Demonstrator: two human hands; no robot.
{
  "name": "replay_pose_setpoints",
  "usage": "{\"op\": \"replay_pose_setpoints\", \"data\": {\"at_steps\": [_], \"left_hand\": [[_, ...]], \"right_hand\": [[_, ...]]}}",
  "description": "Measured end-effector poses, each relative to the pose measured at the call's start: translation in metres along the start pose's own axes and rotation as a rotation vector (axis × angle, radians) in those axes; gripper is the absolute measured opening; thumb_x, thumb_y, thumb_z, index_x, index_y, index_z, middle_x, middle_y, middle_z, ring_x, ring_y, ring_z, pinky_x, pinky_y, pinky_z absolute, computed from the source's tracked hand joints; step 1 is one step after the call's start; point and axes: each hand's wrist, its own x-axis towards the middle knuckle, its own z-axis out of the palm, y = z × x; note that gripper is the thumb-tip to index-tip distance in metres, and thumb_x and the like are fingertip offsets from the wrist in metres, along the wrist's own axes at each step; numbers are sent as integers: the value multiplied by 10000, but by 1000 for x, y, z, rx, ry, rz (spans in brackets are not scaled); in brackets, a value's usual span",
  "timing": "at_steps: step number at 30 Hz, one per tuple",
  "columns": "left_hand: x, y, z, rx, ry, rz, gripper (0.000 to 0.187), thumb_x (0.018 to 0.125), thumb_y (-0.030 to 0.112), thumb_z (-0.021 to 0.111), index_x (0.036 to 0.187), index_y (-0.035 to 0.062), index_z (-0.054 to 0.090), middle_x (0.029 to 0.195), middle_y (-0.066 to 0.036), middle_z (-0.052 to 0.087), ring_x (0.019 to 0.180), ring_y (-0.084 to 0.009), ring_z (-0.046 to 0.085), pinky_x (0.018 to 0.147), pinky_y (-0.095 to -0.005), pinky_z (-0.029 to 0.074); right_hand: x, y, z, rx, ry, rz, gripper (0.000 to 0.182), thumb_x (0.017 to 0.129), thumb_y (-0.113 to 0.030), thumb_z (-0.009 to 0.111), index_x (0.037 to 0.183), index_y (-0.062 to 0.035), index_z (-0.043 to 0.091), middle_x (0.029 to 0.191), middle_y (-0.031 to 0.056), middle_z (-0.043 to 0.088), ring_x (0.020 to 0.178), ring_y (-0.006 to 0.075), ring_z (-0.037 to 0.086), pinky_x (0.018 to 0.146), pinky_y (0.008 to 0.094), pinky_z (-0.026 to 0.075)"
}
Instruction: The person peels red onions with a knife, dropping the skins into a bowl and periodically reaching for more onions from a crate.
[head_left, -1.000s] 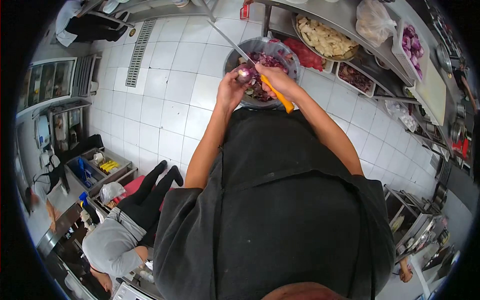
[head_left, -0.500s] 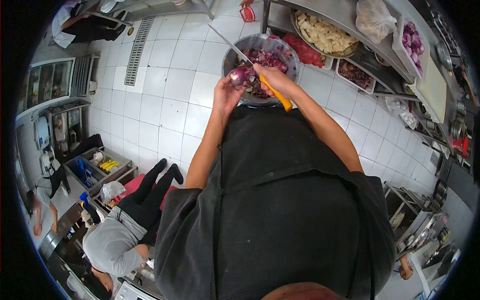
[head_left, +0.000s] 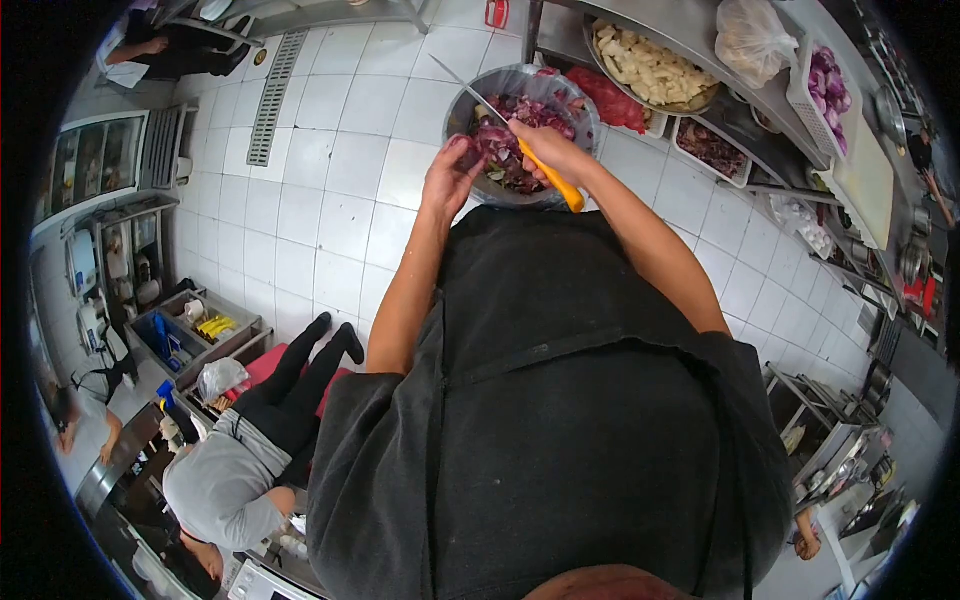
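Over a grey bin (head_left: 458,122) with a clear liner, my right hand (head_left: 548,155) is closed round the yellow handle of a knife (head_left: 566,186). The long blade points to the upper left, across the bin. My left hand (head_left: 450,175) is at the bin's left edge, its fingers curled around a purple-red onion (head_left: 461,146) that is partly hidden by them. Below and between my hands, purple onion skins and pieces (head_left: 535,115) lie in the bin, with some yellowish-green bits among them.
A bowl of pale cut pieces (head_left: 650,65), a red mesh bag (head_left: 606,100), a tray of dark red pieces (head_left: 712,150) and a white basket of purple onions (head_left: 828,85) stand at the right. A person in grey (head_left: 225,490) is at lower left; others stand farther off.
My left hand has turned, and the onion is now more covered by its fingers. The knife blade has shifted slightly to the right, away from the onion.
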Motion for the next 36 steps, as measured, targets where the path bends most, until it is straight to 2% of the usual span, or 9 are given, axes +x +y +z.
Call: {"op": "replay_pose_setpoints", "data": {"at_steps": [5,7,10,16,19,22,23,26,36], "left_hand": [[1,2,2,125,98,-113,313,945,249,603,1208,85,564,1179,-91,606,1128,-243,540,1023,-457,407],[5,0,2,153,145,-100,294,954,246,582,1198,84,562,1149,-71,622,1077,-219,560,986,-446,430],[9,-1,-4,64,85,-59,340,936,234,615,1225,64,563,1176,-127,591,1112,-262,541,1002,-433,429],[14,0,-6,-69,106,-9,299,955,176,578,1205,13,561,1167,-130,594,1108,-271,544,1017,-449,441],[16,0,-4,-55,116,8,283,966,185,560,1182,2,564,1167,-131,594,1119,-268,537,1050,-448,415],[20,0,1,-40,82,20,285,973,203,547,1178,5,562,1164,-135,594,1130,-259,528,1066,-438,399],[21,-2,3,-28,73,15,286,974,209,546,1176,8,565,1165,-133,594,1132,-256,526,1068,-436,394],[17,0,14,-11,43,8,284,973,219,548,1169,15,571,1163,-127,596,1133,-250,523,1068,-432,390],[15,-1,16,15,-12,-37,288,955,190,579,1188,23,556,1147,-104,613,1111,-245,549,1032,-423,425]], "right_hand": [[44,21,2,-184,130,-41,570,967,-498,458,1257,-8,487,819,84,602,545,155,541,456,323,428],[52,24,2,-205,68,-133,582,973,-474,456,1309,0,471,826,93,613,559,167,559,468,341,440],[58,13,-2,-295,-25,-27,570,982,-468,438,1294,6,492,804,99,616,557,170,571,458,332,441],[33,-6,9,-261,33,-181,550,980,-511,424,1139,-3,562,659,78,588,495,147,549,432,285,426],[15,-9,21,-128,-78,-206,535,977,-515,424,1127,-22,569,603,66,568,468,139,539,421,278,422],[6,-14,26,-113,-171,-191,515,978,-515,414,1091,-43,585,591,66,564,456,132,533,411,271,417],[9,-12,26,-139,-165,-194,503,980,-512,399,1013,-47,589,602,72,569,453,133,532,408,274,417],[7,-12,25,-80,-150,-231,498,982,-503,396,933,-41,576,608,79,569,458,137,533,416,281,423],[8,-6,18,-54,-110,-217,491,975,-503,410,898,-42,561,623,73,561,466,144,524,428,292,422]]}}
